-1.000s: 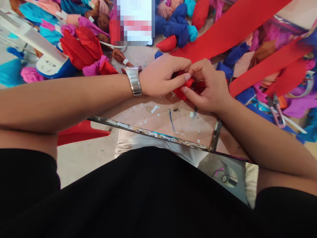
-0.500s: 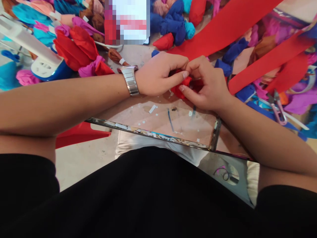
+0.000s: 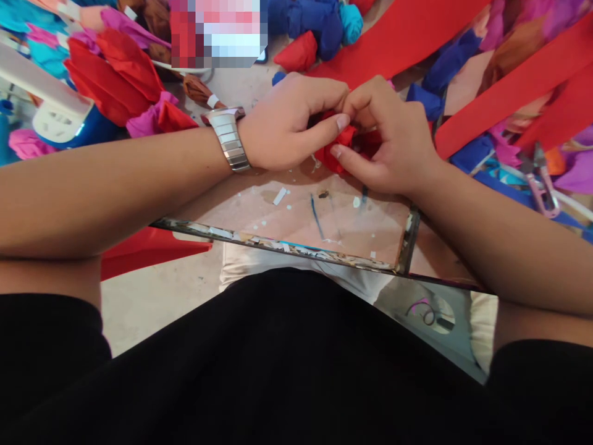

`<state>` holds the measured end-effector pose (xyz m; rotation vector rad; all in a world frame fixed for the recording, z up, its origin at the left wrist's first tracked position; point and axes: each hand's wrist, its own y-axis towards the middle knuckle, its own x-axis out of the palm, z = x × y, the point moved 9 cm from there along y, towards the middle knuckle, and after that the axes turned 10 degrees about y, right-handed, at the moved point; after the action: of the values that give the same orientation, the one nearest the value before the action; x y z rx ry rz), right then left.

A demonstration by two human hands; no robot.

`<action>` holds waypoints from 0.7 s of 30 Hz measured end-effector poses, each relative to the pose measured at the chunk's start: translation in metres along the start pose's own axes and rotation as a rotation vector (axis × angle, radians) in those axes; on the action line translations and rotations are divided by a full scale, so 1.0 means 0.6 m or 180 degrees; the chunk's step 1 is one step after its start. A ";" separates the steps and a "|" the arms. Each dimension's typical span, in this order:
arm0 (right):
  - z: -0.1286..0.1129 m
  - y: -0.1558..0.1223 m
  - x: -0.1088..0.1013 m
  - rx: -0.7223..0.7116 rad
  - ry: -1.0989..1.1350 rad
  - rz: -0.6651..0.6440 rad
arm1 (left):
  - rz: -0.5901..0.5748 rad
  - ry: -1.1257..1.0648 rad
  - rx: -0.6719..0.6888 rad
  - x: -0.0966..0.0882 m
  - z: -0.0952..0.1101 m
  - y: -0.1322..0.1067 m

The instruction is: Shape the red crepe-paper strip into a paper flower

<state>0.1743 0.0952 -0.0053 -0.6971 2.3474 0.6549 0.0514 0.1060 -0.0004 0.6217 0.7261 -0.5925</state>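
Between my two hands, just over the table, is a small gathered bundle of red fabric (image 3: 330, 148), which looks like a fabric flower. My left hand (image 3: 296, 120), with a metal watch (image 3: 229, 139) on its wrist, pinches it from the left between thumb and fingers. From the right, my right hand (image 3: 391, 139) grips the same bundle, thumb low and index finger curled over the top. The fingertips of both hands meet above it and hide part of it. A wide red fabric strip (image 3: 398, 40) runs from behind the hands to the upper right.
Gathered fabric pieces surround the hands, among them a red one (image 3: 115, 77) and a blue one (image 3: 310, 25). A white device with a blue base (image 3: 62, 120) stands left. Pink-handled snips (image 3: 541, 185) lie right. Paper scraps dot the tabletop (image 3: 296, 216) inside its raised metal edge.
Both hands keep their grip on the red bundle, with little finger movement. The view has shifted slightly, so the things at the back sit higher in it.
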 end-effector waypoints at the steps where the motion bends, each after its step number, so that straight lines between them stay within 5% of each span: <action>1: -0.001 0.001 -0.002 0.0002 0.0045 0.0032 | 0.0009 0.0036 0.0012 -0.001 0.000 0.000; 7: -0.019 0.001 -0.003 -0.0423 -0.0258 0.0047 | -0.0048 0.0147 -0.0022 0.000 0.003 -0.005; 21: -0.005 -0.001 -0.006 -0.0032 -0.0239 -0.0090 | -0.0143 0.0155 -0.0059 -0.003 0.008 -0.004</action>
<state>0.1758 0.0941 -0.0010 -0.6971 2.2632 0.6695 0.0510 0.1017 0.0029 0.6056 0.7922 -0.6131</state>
